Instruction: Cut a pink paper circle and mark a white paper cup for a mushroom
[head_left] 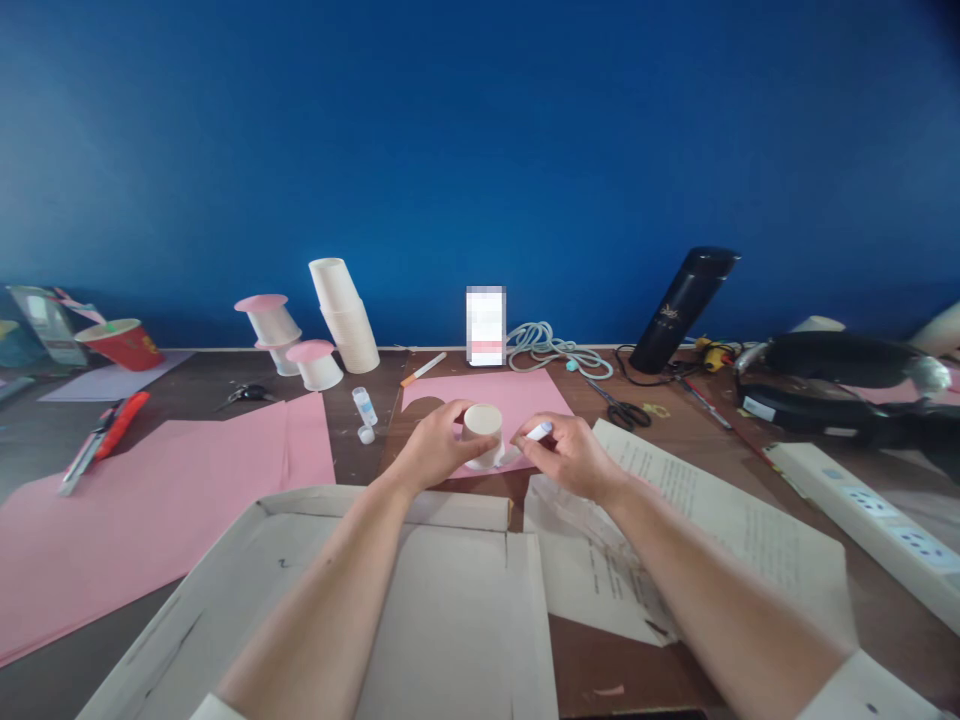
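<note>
A white paper cup (483, 422) stands upside down on a sheet of pink paper (525, 392). My left hand (439, 442) is closed around the cup's side, thumb in front and fingers behind. In my right hand (568, 452) is a slim white pen (538, 432), pinched between thumb and fingers. Its lower end slants down to the paper close beside the cup's rim; whether it touches the rim I cannot tell. A dark round gap shows in the pink sheet, left of the cup.
A lit phone (486, 328) stands against the blue wall. Stacked paper cups (346, 320) and cups with pink discs (315, 366) are at the left. Scissors (626, 408), a black flask (679, 310) and a power strip (862, 510) are at the right. A shallow white box lid (457, 600) lies in front.
</note>
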